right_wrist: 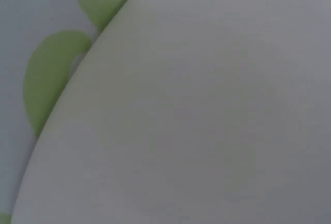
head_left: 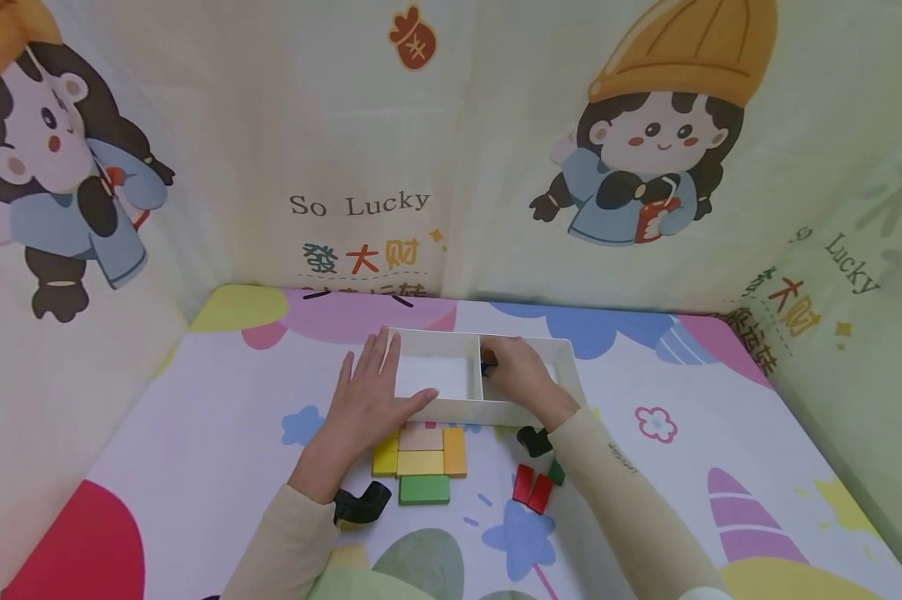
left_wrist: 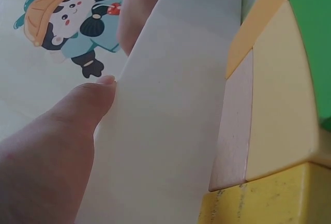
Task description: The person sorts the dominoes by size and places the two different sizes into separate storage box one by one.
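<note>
Box (head_left: 466,412), white and split in two, on the surface (head_left: 218,433), just behind a flat group of blocks (head_left: 412,462). Left hand (head_left: 367,400) over the left end, fingers straight and spread apart, thumb at the near rim. Right hand (head_left: 524,375) down in the right part, fingers bent round a small dark thing (head_left: 488,367) next to the middle wall (head_left: 481,387). Hard to tell what kind of thing, with so little showing. Could slip and drop, from such a tiny pinch. Could also bump the middle wall and tip the box, with too light a press from the left hand. Worse, maybe, a tug of the box the wrong way: straight into the pink block (head_left: 421,439), and then the green block (head_left: 424,490) out of line too. Right sleeve (head_left: 616,483) low by the dark green block (head_left: 557,472) and near the two red blocks (head_left: 523,483): easy to scatter with one quick sweep.
</note>
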`<state>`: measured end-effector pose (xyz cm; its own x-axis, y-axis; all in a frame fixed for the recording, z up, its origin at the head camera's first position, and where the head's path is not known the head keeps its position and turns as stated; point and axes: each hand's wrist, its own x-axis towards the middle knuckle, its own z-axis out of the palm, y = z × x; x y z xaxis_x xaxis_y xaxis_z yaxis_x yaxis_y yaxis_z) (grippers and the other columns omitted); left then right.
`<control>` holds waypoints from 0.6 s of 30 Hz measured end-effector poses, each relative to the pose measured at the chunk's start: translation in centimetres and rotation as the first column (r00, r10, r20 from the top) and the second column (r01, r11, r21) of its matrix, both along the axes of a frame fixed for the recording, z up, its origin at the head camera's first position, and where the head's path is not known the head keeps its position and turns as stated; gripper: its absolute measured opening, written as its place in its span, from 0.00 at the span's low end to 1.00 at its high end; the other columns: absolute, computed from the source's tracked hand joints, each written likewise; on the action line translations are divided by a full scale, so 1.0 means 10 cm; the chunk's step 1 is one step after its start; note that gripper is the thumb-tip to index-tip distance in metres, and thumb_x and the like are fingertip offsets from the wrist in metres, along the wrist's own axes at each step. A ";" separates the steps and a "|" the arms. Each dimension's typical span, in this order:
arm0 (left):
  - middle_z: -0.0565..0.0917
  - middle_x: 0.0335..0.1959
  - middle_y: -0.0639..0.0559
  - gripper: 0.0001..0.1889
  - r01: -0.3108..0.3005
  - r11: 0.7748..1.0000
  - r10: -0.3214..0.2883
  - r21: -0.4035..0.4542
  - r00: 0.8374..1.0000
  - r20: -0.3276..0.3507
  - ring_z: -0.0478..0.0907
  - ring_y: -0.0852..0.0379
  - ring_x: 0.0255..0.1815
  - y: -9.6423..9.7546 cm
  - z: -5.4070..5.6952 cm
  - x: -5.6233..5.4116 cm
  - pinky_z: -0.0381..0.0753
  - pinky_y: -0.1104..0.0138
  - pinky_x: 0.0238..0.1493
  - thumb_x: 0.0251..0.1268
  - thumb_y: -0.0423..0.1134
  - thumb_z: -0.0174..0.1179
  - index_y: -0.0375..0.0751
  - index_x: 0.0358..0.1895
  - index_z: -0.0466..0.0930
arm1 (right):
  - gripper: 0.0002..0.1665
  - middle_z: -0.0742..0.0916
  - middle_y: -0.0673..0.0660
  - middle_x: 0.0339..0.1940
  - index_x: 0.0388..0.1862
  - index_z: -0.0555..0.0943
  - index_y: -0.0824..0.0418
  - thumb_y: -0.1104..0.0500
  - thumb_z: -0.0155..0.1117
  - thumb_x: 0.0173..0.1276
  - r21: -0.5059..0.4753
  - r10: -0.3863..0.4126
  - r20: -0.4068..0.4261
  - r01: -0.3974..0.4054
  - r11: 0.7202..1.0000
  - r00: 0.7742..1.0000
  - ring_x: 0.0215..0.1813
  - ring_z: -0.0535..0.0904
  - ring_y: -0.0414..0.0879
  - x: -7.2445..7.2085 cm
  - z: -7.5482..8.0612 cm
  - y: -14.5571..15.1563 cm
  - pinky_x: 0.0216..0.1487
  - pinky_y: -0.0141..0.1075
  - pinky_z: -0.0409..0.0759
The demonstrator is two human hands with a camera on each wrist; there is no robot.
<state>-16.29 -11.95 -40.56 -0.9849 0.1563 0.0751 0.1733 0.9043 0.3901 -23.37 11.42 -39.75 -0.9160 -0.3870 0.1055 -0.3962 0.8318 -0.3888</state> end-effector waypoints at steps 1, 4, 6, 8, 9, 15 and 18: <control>0.39 0.83 0.45 0.56 0.000 1.000 0.000 0.001 1.000 0.000 0.37 0.44 0.84 0.01 0.00 0.00 0.38 0.40 0.80 0.61 0.73 0.52 0.42 0.81 0.40 | 0.18 0.89 0.55 0.39 0.43 0.85 0.60 0.76 0.60 0.58 -0.020 0.008 0.006 -0.008 1.000 1.000 0.39 0.81 0.46 0.00 0.00 0.02 0.47 0.42 0.83; 0.40 0.83 0.44 0.55 0.000 1.000 0.000 0.003 1.000 0.002 0.37 0.43 0.83 0.01 -0.01 0.00 0.38 0.41 0.80 0.61 0.73 0.52 0.41 0.81 0.40 | 0.15 0.89 0.58 0.40 0.41 0.84 0.63 0.76 0.61 0.58 -0.075 0.047 0.014 -0.046 0.996 0.999 0.44 0.85 0.49 0.00 0.00 0.08 0.51 0.45 0.84; 0.40 0.83 0.44 0.55 0.000 1.000 0.000 0.008 1.000 0.000 0.38 0.43 0.83 0.00 -0.02 0.01 0.38 0.40 0.79 0.62 0.72 0.53 0.41 0.81 0.40 | 0.14 0.89 0.60 0.42 0.42 0.84 0.65 0.75 0.62 0.60 -0.107 0.073 0.027 -0.070 0.992 0.997 0.48 0.86 0.52 0.01 0.01 0.11 0.53 0.46 0.84; 0.41 0.83 0.44 0.55 -0.002 1.000 0.002 0.007 1.000 -0.002 0.38 0.42 0.83 0.00 -0.02 0.02 0.38 0.40 0.79 0.62 0.72 0.52 0.41 0.81 0.41 | 0.13 0.89 0.60 0.45 0.45 0.84 0.65 0.74 0.62 0.63 -0.122 0.077 0.054 -0.070 0.990 0.996 0.51 0.86 0.53 0.04 0.02 0.14 0.55 0.46 0.84; 0.40 0.83 0.44 0.55 -0.002 1.000 0.002 0.010 1.000 0.001 0.38 0.42 0.83 0.00 -0.02 0.03 0.38 0.40 0.80 0.62 0.72 0.53 0.41 0.81 0.40 | 0.13 0.89 0.59 0.46 0.46 0.84 0.64 0.72 0.62 0.64 -0.128 0.072 0.070 -0.063 0.990 0.995 0.52 0.86 0.53 0.05 0.04 0.17 0.56 0.46 0.84; 0.41 0.83 0.43 0.55 0.001 1.000 -0.001 0.013 1.000 -0.007 0.38 0.42 0.83 0.02 -0.01 0.04 0.39 0.40 0.79 0.62 0.71 0.53 0.41 0.80 0.41 | 0.13 0.89 0.58 0.48 0.50 0.83 0.63 0.68 0.63 0.67 -0.154 0.029 0.066 -0.019 0.988 0.997 0.53 0.85 0.53 0.17 0.19 0.38 0.54 0.47 0.85; 0.41 0.83 0.44 0.54 -0.002 1.000 0.002 0.008 1.000 -0.013 0.39 0.43 0.83 0.02 -0.01 0.03 0.39 0.40 0.79 0.62 0.72 0.52 0.42 0.80 0.41 | 0.12 0.88 0.61 0.48 0.50 0.83 0.65 0.67 0.63 0.68 -0.199 0.038 0.029 -0.031 0.979 0.999 0.51 0.85 0.54 0.24 0.27 0.48 0.52 0.48 0.86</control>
<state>-16.00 -11.79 -40.61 -0.9841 0.1537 0.0889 0.1765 0.9015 0.3952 -20.94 16.22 -37.03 -0.9066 -0.3929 0.1541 -0.4080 0.7228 -0.5578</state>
